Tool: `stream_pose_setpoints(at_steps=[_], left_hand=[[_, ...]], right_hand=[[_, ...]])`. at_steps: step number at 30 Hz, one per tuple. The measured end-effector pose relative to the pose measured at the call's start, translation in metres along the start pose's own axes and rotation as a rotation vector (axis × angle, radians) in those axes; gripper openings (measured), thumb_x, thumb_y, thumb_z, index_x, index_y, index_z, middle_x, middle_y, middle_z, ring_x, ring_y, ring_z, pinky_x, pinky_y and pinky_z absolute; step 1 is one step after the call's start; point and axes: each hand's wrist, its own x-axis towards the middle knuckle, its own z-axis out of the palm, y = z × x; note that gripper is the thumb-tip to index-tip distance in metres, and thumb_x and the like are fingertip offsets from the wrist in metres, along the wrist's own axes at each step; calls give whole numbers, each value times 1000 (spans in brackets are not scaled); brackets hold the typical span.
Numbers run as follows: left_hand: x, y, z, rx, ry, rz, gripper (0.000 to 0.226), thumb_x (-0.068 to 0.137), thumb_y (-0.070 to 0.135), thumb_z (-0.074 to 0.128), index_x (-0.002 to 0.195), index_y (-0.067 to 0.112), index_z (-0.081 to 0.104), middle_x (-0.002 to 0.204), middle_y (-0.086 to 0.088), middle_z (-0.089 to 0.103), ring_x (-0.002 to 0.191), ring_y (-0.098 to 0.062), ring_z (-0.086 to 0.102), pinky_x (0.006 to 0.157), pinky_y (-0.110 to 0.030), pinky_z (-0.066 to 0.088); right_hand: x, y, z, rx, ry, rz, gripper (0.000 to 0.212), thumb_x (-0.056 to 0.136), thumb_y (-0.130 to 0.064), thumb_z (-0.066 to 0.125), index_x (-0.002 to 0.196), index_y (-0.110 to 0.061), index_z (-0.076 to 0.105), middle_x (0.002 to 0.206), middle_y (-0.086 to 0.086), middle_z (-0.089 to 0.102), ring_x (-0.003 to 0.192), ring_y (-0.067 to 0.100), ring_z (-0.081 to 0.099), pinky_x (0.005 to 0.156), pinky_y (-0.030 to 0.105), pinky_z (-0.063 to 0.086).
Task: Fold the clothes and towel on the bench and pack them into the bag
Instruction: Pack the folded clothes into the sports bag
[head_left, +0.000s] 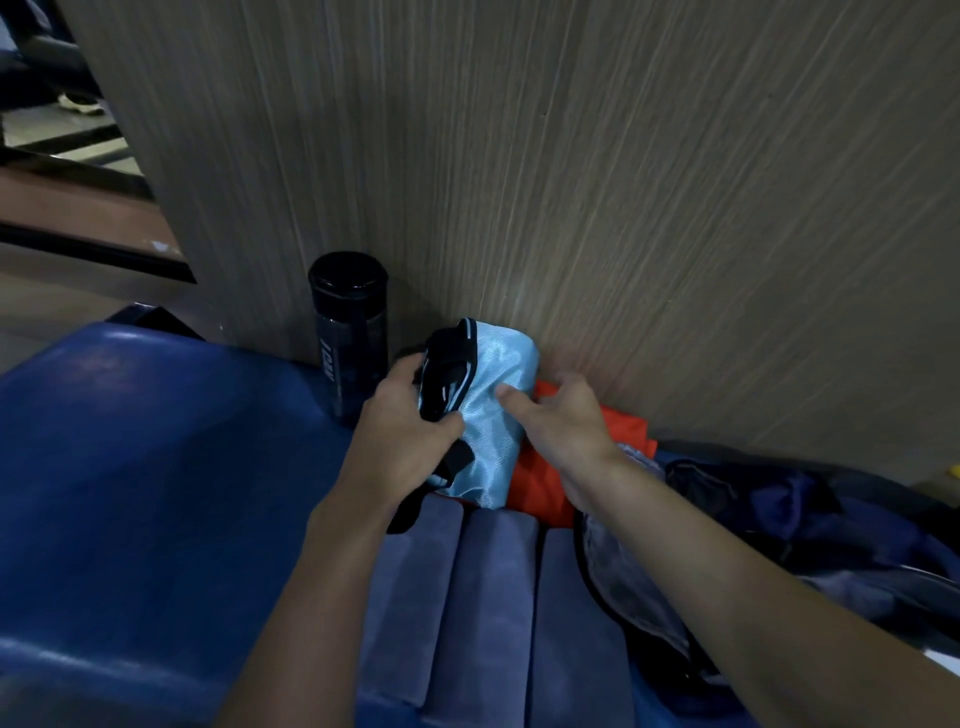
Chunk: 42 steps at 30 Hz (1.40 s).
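Observation:
A folded light-blue garment (493, 410) with black trim lies on the blue bench (156, 493), against the wooden wall. My left hand (402, 434) grips its black-trimmed left edge. My right hand (563, 421) rests on its right side, fingers spread, thumb on the blue fabric. Under and to the right of it lies an orange garment (540, 483). A folded purple-grey towel (483, 597) sits in front, closer to me. The dark open bag (779, 525) lies at the right, partly hidden by my right forearm.
A dark water bottle (350, 332) stands upright on the bench just left of the blue garment, close to my left hand. The wooden wall panel (571, 182) rises right behind the clothes. Floor and a black-edged step show at the far left.

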Motion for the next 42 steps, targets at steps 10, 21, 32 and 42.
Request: stream_pose_setpoints(at_steps=[10, 21, 32, 42], left_hand=[[2, -2, -10, -160, -5, 43, 50, 84, -8, 63, 109, 36, 62, 88, 1, 75, 83, -12, 73, 67, -24, 57], [-17, 18, -16, -176, -96, 256, 70, 81, 4, 78, 139, 27, 47, 120, 14, 66, 112, 2, 62, 88, -14, 49], [-80, 102, -12, -223, -315, 277, 29, 82, 20, 77, 110, 15, 70, 104, 3, 76, 98, -11, 72, 80, -24, 57], [-131, 187, 30, 438, -713, 641, 21, 81, 22, 80, 90, 12, 64, 81, 3, 67, 71, -12, 61, 65, -27, 49]], right_hand=[[4, -13, 10, 315, -73, 18, 53, 74, -22, 85, 111, -7, 51, 103, 11, 70, 92, 23, 72, 83, 39, 59], [-37, -40, -10, 435, -156, -147, 39, 79, 2, 75, 115, -4, 60, 104, 16, 72, 95, 30, 71, 84, 45, 59], [-138, -85, -96, 455, -195, -261, 47, 77, 3, 76, 118, -7, 56, 105, 14, 72, 93, 30, 71, 75, 39, 60], [-209, -105, -215, -238, -307, -374, 119, 57, -24, 94, 149, -40, 19, 109, -4, 67, 106, 24, 67, 93, 48, 54]])
